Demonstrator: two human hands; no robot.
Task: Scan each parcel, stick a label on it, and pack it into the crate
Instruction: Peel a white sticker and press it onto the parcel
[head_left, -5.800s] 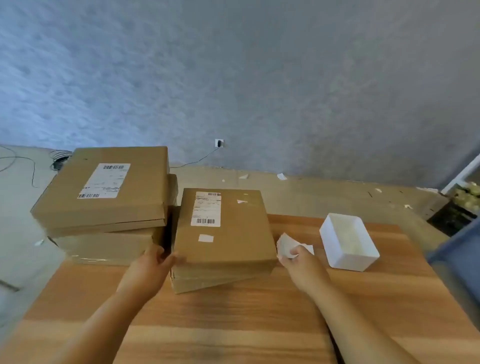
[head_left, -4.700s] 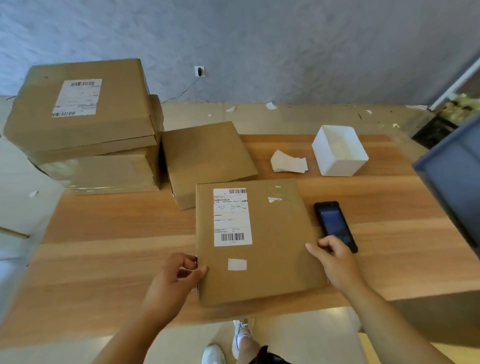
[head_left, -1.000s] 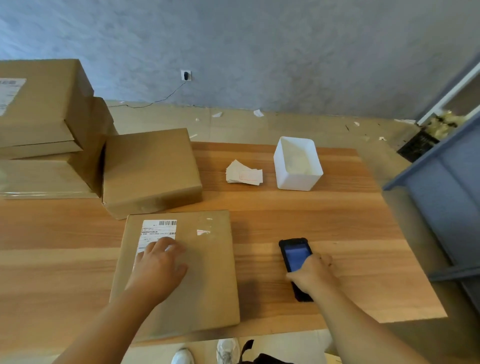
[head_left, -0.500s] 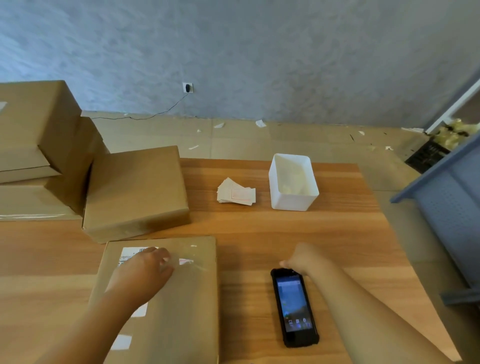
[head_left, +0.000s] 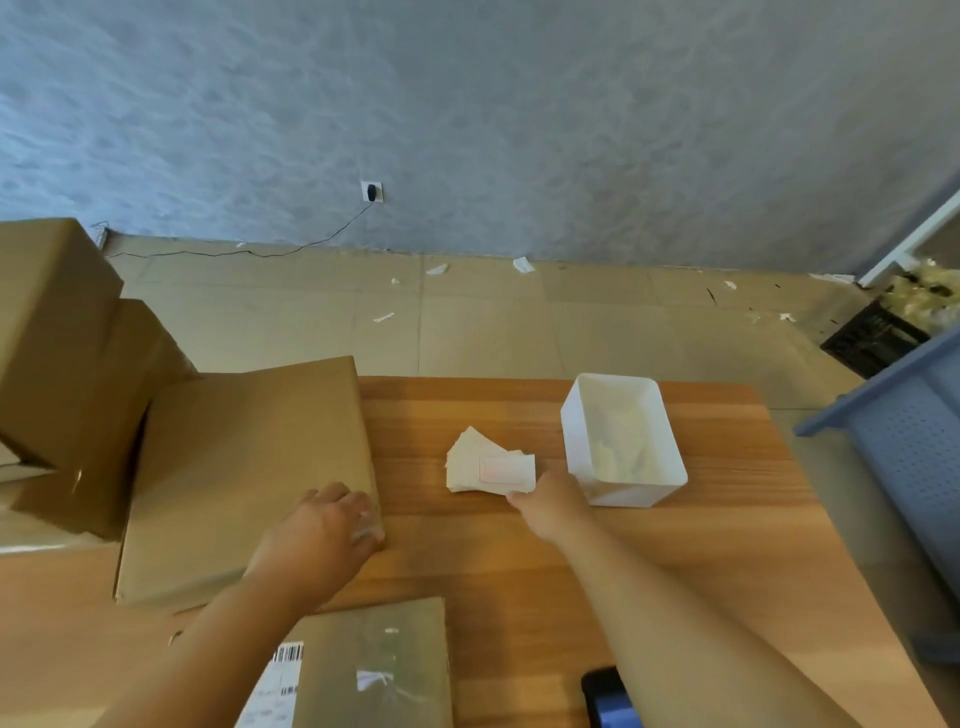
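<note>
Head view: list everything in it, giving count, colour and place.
Labelled parcel: one, brown, table's near edge.
Plain parcel: one, brown, flat on the table, left of centre.
Stacked parcels: at least two, brown, far left.
Label stack: one, white, table centre.
Bin: one, white, right of the labels.
Handheld scanner: one, black with blue screen, bottom edge, partly hidden.
Crate: one, blue, right of the table.
Table: one, wood-brown.
Paper scraps: several, white, on the floor.
Wall socket: one, white, with a black plug.
Left hand: rests on the plain parcel's near right corner.
Right hand: touches the label stack's near edge.
</note>
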